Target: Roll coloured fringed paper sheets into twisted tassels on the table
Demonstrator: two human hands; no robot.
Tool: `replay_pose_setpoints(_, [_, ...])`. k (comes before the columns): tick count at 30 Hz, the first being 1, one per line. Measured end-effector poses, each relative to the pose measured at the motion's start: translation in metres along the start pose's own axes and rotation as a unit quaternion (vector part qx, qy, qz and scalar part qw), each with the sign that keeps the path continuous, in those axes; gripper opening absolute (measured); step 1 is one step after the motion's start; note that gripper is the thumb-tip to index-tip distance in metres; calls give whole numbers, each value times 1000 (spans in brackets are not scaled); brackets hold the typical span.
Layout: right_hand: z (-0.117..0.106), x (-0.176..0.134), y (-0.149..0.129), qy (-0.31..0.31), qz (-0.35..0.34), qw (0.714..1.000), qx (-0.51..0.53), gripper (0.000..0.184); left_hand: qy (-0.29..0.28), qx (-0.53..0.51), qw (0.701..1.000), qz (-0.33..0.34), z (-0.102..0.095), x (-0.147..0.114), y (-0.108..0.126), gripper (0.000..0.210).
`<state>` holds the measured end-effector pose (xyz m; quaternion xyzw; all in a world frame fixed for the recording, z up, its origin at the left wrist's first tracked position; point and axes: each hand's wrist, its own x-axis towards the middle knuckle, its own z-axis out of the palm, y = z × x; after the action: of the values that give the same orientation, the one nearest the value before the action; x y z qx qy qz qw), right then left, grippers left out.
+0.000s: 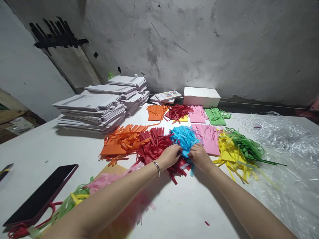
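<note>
So the blue fringed paper [183,136] is sitting mid-table, between the red bundle [153,144] on the left and the pink bundle [209,139] on the right, and both hands are working at its near edge. The right hand [200,157] is keeping its fingers bunched, looks like it's pinching that edge. The left hand [170,156] is curling its fingers in at the other side, but its tips are partly hidden, so I can't tell if they're actually gripping. My guess: two-sided handling is stopping those floppy strips from sliding around.

The orange bundle [112,146] is lying farther left, with the yellow bundle [225,152] and green bundle [249,146] over right, probably spaced by colour so the fringes aren't tangling too badly. White stacks [87,103] are standing far left, clear plastic [286,136] is spreading along the right; both are leaving the near middle of the white table [179,209] as elbow room, I reckon.
</note>
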<state>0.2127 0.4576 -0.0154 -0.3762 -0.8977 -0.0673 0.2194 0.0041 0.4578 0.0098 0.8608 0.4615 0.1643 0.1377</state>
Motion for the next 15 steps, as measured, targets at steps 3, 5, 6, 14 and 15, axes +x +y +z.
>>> replay_pose_setpoints(3, [0, -1, -1, 32, 18, 999, 7, 22, -2, -7, 1000, 24, -1, -2, 4, 16])
replay_pose_setpoints(5, [-2, -1, -2, 47, 26, 998, 9, 24, -7, -9, 999, 45, -2, -2, 7, 13])
replay_pose_setpoints(6, [-2, -2, -2, 53, 29, 998, 9, 24, -8, -10, 999, 52, -2, -2, 8, 13])
replay_pose_setpoints(14, [-6, -10, -4, 81, 48, 995, 16, 23, -1, -40, 998, 39, -1, 6, 10, 12])
replay_pose_setpoints(15, [-6, -12, -5, 86, 51, 995, 16, 23, 2, -44, 998, 33, -1, 6, 9, 12])
